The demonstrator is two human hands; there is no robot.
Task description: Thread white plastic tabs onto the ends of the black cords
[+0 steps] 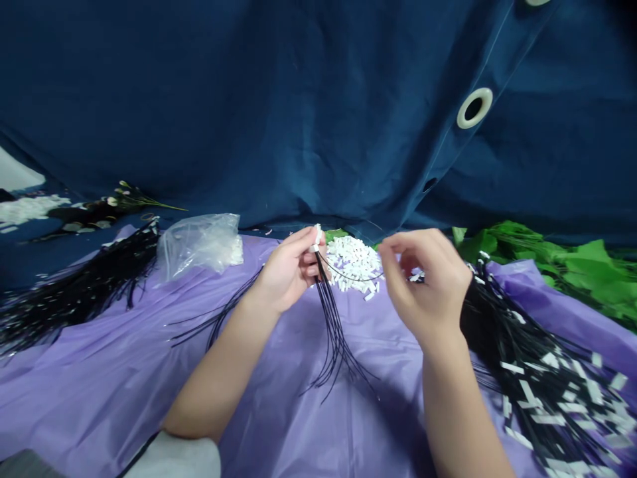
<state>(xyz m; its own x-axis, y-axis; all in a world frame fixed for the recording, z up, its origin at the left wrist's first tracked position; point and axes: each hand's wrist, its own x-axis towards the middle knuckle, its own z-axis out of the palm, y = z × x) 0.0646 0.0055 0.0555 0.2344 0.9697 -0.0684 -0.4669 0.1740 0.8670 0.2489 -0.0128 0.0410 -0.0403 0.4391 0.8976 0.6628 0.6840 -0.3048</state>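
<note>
Over the middle of the purple sheet (308, 431), a thin bundle of black strands (326, 287) hangs from the left hand (286, 269), thumb and fingers gripping its white-tipped top. One loose strand curves toward the right hand (430, 282), fingers bent in, though from here I can't tell whether they pinch it. Behind lies a heap of small white pieces (352, 260), with a clear plastic bag (196, 244) to its left.

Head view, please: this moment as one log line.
left hand: holds black strands; right hand: near curved strand, pinch unclear; white pieces: heaped
</note>
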